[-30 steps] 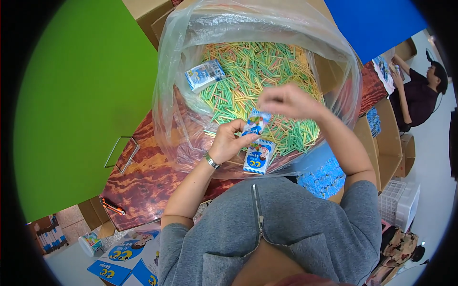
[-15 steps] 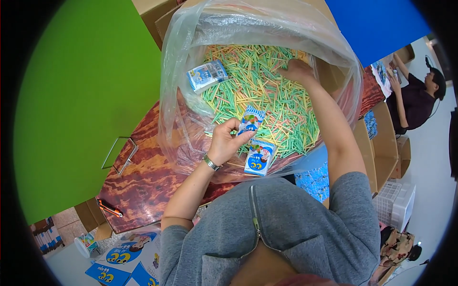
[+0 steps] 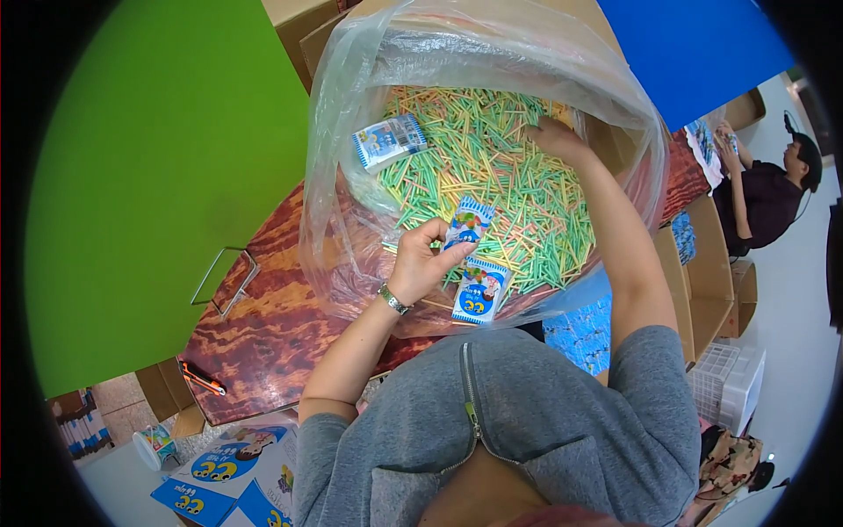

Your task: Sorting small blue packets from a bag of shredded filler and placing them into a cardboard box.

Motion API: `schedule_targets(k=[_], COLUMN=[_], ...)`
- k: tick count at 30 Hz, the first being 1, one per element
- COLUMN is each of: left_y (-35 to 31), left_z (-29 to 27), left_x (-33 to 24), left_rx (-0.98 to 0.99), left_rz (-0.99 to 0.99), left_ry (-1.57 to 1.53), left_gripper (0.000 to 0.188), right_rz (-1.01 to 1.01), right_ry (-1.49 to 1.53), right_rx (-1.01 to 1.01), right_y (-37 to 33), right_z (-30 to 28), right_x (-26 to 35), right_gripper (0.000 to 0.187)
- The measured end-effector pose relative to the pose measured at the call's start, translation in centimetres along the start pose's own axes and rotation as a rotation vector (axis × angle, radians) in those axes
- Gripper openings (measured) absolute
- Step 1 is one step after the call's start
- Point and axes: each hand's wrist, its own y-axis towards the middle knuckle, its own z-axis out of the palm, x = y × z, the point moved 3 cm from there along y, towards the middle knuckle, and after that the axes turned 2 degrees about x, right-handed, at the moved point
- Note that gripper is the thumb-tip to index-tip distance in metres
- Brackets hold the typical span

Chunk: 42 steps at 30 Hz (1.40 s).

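Note:
Pastel green, yellow and pink thin sticks fill a large clear plastic bag in front of me. My left hand, with a metal watch on its wrist, pinches a small blue-and-white packet between thumb and fingers above the near side of the sticks. Just below that hand lies a second blue-and-white packet. A third packet rests on the sticks at the far left. My right hand reaches in at the far right of the pile; its fingertips are partly hidden and blurred there.
The bag stands on a red-brown patterned table. On it lie an orange-and-black cutter and a bent metal wire stand. Green and blue panels flank it. A co-worker handles something at the right, beyond cardboard boxes.
My right hand has shifted slightly right and its fingers look closer together. My left hand still holds its packet. The whole view has shifted a little.

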Motion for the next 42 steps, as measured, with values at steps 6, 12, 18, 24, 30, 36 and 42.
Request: schedule_targets(k=[6,12,18,24,30,36,42], left_y=[0.2,2.8,6.3,4.6,2.7,2.0,1.5], left_z=[0.1,0.1,0.7,0.9,-0.8,-1.5,-1.9], left_x=[-0.8,-2.1,-3.1,-2.8,-1.3,-0.2,-0.1], left_rx=[-0.073,-0.078,0.134,0.048,-0.186,-0.314,-0.330], left_rz=[-0.058,-0.065,-0.011,-0.007,0.071,0.153,0.139], left_ry=[-0.137,-0.287,-0.379,-0.343,-0.077,0.155,0.102], left_gripper=[0.020,0.020,0.023,0.020,0.017,0.020,0.019], right_rz=[-0.243,-0.405,-0.379,-0.478,-0.459,-0.612,-0.497], right_ry=[0.262,1.089,1.118,1.088,0.780,0.418,0.028], right_rx=[-0.156,0.733,1.053,0.993,0.714,0.408,-0.204], right_y=[-3.5,-9.0,-11.8,-11.7,-14.8,-11.7,-4.5], right_z=[-1.1,1.1,3.5,4.3,-1.0,-3.3,-3.3], right_x=[-1.1,0.8,2.9,2.6,4.7,4.0,-1.4], right_gripper=[0.057,0.028,0.026,0.022,0.028,0.042,0.063])
